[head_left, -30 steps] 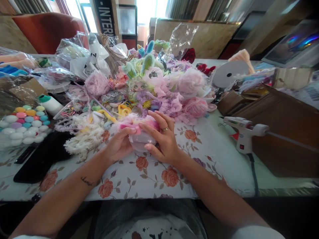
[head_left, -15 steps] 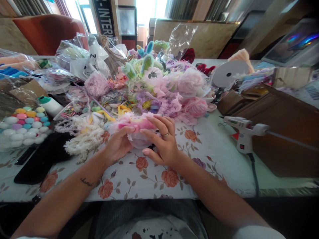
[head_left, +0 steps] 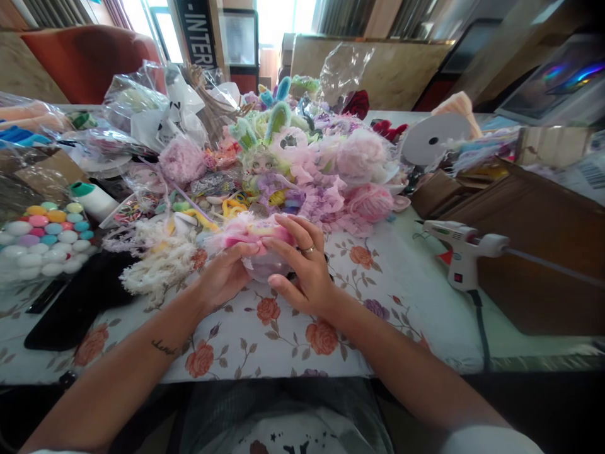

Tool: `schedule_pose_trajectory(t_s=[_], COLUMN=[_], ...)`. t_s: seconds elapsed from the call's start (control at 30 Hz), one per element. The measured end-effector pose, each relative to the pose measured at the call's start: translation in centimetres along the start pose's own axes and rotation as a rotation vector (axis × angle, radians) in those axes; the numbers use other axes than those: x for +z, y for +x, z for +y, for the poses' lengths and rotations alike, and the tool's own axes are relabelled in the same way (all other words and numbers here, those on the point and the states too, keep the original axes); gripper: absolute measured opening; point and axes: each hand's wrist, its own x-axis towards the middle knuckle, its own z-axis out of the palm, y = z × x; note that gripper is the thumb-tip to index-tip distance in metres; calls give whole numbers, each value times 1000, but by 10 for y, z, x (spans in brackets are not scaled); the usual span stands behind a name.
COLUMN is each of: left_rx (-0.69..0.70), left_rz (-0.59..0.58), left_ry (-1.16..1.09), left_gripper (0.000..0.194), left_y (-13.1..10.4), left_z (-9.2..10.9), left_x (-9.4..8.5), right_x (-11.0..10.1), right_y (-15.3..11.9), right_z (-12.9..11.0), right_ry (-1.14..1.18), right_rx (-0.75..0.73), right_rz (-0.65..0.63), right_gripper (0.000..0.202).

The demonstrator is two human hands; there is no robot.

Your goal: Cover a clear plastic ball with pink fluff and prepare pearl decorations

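Note:
A fluffy pink piece [head_left: 258, 231] with pale yellow in it lies over a clear, rounded plastic item [head_left: 265, 268] in the middle of the table. My left hand [head_left: 227, 271] grips its left side, thumb on the pink edge. On the right side, my right hand [head_left: 305, 268], with a ring, rests its spread fingers on the pink piece, thumb apart. Fluffy white yarn [head_left: 155, 265] lies left of my left hand. Behind the piece are a doll [head_left: 261, 162], purple ruffled ribbon [head_left: 324, 195] and pink yarn [head_left: 368, 203].
A glue gun [head_left: 456, 249] with its cord stands at the right, before a brown cardboard box [head_left: 543, 252]. A black phone-like slab [head_left: 61, 325], a bag of coloured pompoms [head_left: 47, 239] and a thread spool [head_left: 94, 200] are at the left. A white reel [head_left: 433, 140] stands behind.
My right hand has shifted slightly to the left and its index fingertip has come closer to my left thumb. The pink piece has barely moved.

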Motion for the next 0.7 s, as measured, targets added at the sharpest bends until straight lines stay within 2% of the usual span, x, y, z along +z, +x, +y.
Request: schedule_pose_trajectory(t_s=[0.27, 0.57, 0.7], left_rx=[7, -29, -21], left_rz=[-8, -1, 42], left_ry=[-17, -38, -31], left_gripper=[13, 17, 10], left_y=[3, 5, 6], left_z=[-2, -3, -1], left_x=[-4, -7, -6], right_x=[0, 2, 2], right_y=[1, -1, 0], right_z=[7, 12, 13], right_ry=[-75, -35, -26], right_rx=[72, 70, 67], right_rz=[-89, -101, -74], right_gripper=[48, 57, 61])
